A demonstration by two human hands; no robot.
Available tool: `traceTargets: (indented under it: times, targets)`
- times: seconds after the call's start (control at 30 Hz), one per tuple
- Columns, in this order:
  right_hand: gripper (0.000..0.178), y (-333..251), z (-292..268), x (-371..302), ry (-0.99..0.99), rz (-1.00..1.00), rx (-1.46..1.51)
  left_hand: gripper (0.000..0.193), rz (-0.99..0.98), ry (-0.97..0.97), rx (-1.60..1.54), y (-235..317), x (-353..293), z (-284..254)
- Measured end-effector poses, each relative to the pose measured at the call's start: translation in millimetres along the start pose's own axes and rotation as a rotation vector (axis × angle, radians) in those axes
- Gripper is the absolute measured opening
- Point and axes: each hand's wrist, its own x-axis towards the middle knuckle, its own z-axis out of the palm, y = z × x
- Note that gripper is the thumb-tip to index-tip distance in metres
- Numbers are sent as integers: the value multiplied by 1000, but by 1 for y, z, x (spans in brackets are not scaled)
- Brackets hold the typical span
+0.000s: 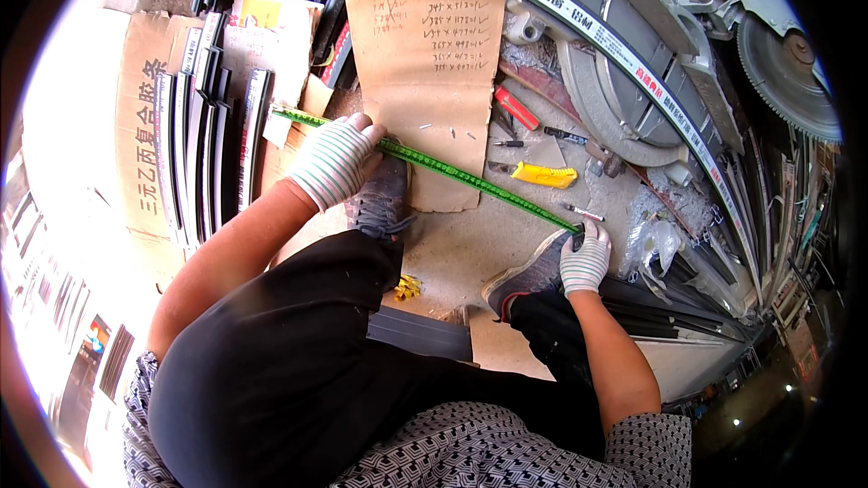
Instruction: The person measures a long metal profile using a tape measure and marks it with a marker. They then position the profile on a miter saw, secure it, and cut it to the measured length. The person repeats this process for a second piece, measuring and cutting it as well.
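A bright green tape measure [476, 183] is pulled out in a slant across the middle, from upper left to lower right. My left hand [336, 163], in a striped white glove, is closed round its blade near the far left end, above one shoe. At the other end, beside my other shoe, my right hand [586, 262], gloved alike, is closed on the tape's dark case, which is mostly hidden by the fingers. The blade crosses over a brown cardboard sheet [420, 104] with handwritten figures. Its left tip reaches a paper-covered piece by the dark strips [253, 140].
Right of the cardboard lie a red-handled tool [516, 108], a yellow utility knife [544, 174] and markers [565, 135]. A long curved-looking profile [624, 59] spans the upper right, near a circular saw blade [785, 72]. Yellow bits [408, 287] lie between my legs.
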Motion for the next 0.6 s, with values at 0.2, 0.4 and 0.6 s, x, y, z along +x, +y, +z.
traceTargets:
  times: [0.2,0.4,0.6]
  targets:
    - [53,1,1,0,0,-3,-4,33,5,3,-8,1,0,-1]
    - [52,3,3,0,4,-3,-9,33,6,0,-3,0,1,-1]
    - [53,2,3,0,-4,4,-5,34,1,-7,9,1,0,-2]
